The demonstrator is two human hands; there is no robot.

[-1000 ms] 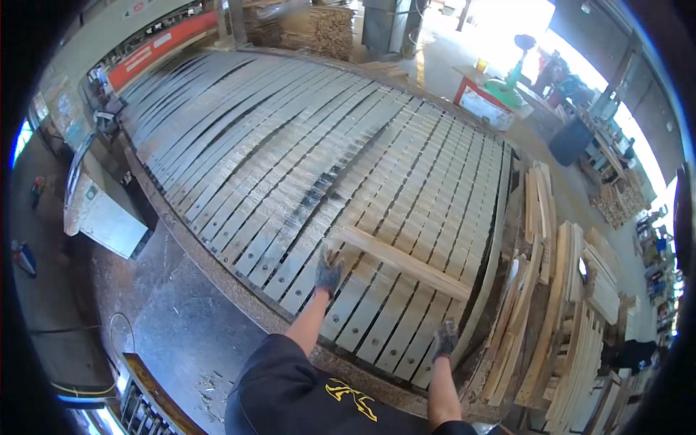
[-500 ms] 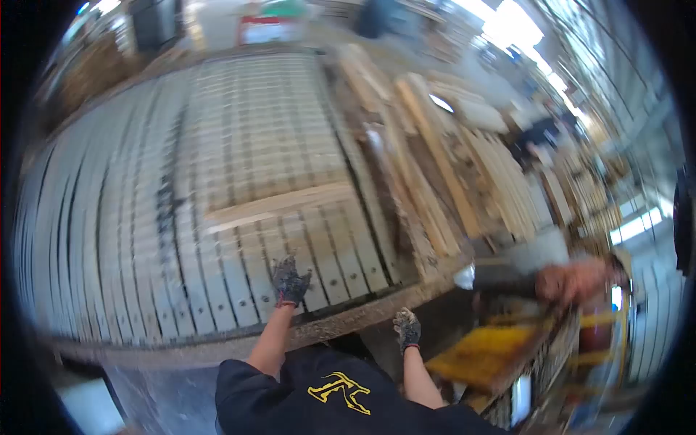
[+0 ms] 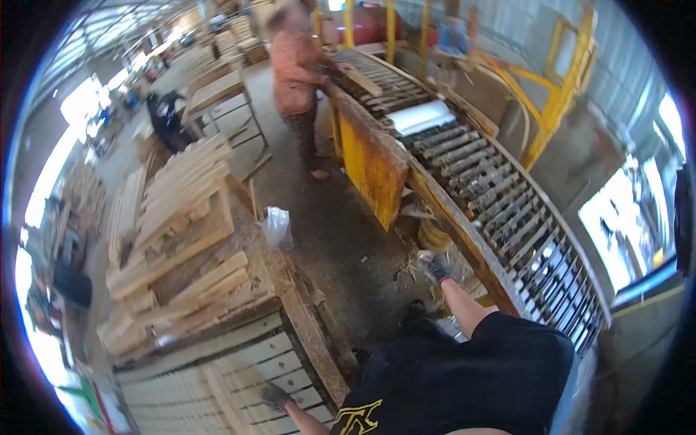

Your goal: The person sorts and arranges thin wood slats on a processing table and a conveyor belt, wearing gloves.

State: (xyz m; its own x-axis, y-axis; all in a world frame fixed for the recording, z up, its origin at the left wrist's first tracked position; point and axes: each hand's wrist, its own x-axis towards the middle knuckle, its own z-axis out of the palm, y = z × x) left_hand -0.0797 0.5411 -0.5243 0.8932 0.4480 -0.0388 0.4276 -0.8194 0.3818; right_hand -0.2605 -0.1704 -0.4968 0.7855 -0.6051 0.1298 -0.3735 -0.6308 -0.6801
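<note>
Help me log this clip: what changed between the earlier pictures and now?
The view has swung right, from the slatted table to the roller conveyor. The left hand has dropped to the table's near corner; the right hand has moved off toward the conveyor's frame. Neither took hold of anything. The plank lies out of view now. Both gloved hands stayed empty.

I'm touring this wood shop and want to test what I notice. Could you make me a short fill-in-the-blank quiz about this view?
1. The left hand rests on a table made of pale wooden ____.
2. The right hand reaches toward the roller conveyor, whose side panel is painted ____.
3. On both hands the person wears ____.
4. Beside the far end of the conveyor stands another ____.

Missing words: slats; yellow; gloves; person
</note>
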